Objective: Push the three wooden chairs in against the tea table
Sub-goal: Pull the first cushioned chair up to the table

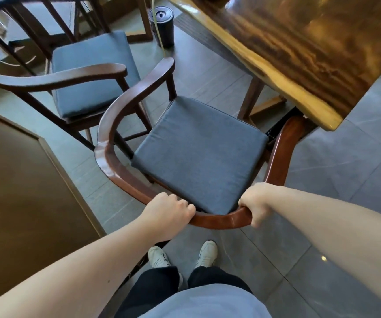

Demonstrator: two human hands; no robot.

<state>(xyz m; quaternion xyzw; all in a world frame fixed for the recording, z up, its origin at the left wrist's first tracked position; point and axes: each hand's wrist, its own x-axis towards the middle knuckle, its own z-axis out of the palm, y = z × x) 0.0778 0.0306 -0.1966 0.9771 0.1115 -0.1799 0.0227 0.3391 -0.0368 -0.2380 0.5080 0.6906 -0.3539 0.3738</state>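
A dark wooden armchair with a blue-grey cushion stands right in front of me. My left hand and my right hand both grip its curved back rail. Its right arm tip reaches under the edge of the glossy wooden tea table at the upper right. A second chair of the same kind stands to the left, away from the table. Part of a third chair's frame shows at the top left.
A black cylindrical bin with a pale cord beside it stands on the grey tiled floor near the table's far end. A brown cabinet or panel runs close along my left. My feet are just behind the chair.
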